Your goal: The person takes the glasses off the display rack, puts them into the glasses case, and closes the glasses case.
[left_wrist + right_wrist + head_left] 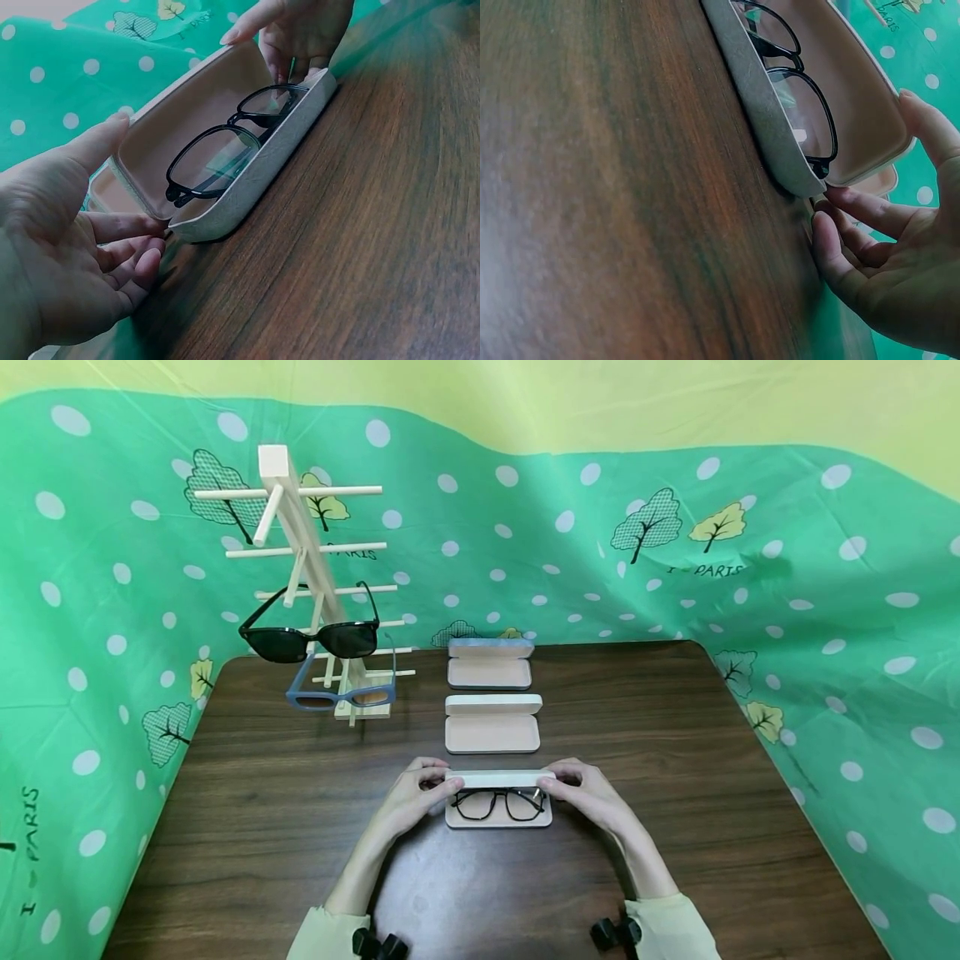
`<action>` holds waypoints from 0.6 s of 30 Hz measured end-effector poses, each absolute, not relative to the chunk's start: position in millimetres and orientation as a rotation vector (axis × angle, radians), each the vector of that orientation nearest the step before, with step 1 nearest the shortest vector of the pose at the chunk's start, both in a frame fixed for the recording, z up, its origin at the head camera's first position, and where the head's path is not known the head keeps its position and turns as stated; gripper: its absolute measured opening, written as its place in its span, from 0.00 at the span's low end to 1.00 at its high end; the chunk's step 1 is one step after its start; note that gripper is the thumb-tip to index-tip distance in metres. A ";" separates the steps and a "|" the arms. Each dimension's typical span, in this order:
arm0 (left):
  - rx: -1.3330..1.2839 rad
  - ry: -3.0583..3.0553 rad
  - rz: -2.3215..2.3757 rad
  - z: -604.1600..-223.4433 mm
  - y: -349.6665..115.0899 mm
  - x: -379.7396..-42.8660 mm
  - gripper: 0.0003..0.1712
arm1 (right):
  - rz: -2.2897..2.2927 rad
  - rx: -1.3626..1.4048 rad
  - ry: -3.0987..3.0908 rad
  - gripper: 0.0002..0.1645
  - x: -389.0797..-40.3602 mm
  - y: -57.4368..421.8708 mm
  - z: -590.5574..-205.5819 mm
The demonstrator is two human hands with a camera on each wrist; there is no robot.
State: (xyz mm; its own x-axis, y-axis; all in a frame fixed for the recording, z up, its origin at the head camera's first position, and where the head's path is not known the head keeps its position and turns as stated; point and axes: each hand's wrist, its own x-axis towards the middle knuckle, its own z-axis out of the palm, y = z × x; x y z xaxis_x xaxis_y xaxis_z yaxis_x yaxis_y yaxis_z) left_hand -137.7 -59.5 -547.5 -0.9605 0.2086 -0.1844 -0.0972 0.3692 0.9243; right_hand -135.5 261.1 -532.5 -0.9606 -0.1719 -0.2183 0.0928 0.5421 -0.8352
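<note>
A pale glasses case stands on the table near its middle, its lid raised and tilted. Inside lie black-framed glasses, lenses upright and temples folded behind them. My left hand holds the lid's left end, thumb at the lid's edge and fingers low by the hinge. At the opposite end, my right hand grips the lid the same way, its thumb against the rim. Both wrist views show the case's lower half close on the wood, with pinkish lining inside the lid.
Behind the held case, two more cases lie open in line: a pale one and a blue-lidded one. Back left rises a wooden display stand with side pegs, carrying dark sunglasses and blue-framed glasses. Green dotted cloth surrounds the table.
</note>
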 end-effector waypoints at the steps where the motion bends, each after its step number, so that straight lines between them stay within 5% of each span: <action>1: 0.098 2.358 1.628 -547.6 -59.7 -137.7 0.27 | -1.368 -0.078 2.515 0.19 -135.7 261.5 -532.1; 18: 0.131 2.278 1.706 -549.6 -62.3 -137.0 0.29 | -1.274 -0.153 2.533 0.26 -135.5 265.3 -527.0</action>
